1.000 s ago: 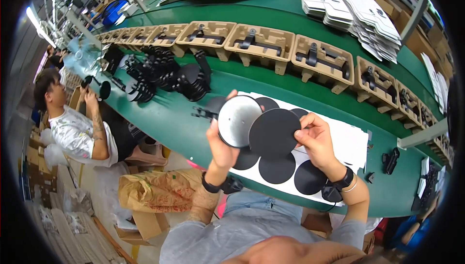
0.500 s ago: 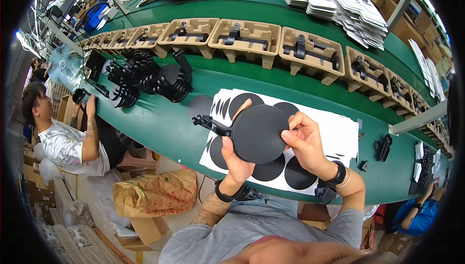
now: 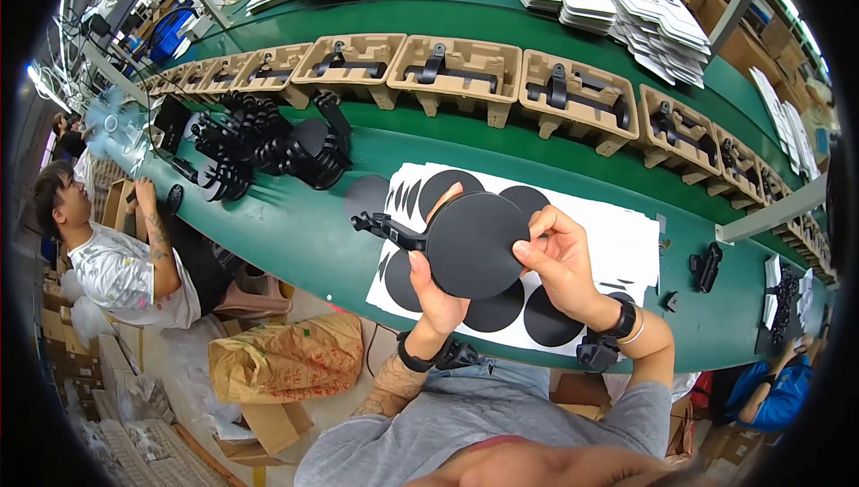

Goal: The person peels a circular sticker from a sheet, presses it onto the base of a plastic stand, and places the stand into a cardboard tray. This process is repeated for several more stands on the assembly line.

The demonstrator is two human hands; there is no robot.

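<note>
I hold a round black disc [image 3: 474,241] with a black arm sticking out to its left, above the green table [image 3: 295,228]. My left hand [image 3: 436,286] grips the disc from below and behind, fingers showing over its top edge. My right hand [image 3: 559,259] pinches the disc's right edge with thumb and fingers. Under my hands lies a white sheet [image 3: 626,241] carrying several black round stickers [image 3: 548,319].
A row of brown pulp trays [image 3: 461,67] with black parts runs along the belt behind. A pile of black stands [image 3: 268,143] lies at left. White flat cartons [image 3: 662,4] are stacked far back. Another person [image 3: 116,254] sits at left. A brown paper sack [image 3: 286,357] sits on the floor.
The disc's pale face was turned up a second ago; now its black face is toward me, lower and closer. My right hand has come onto its right edge.
</note>
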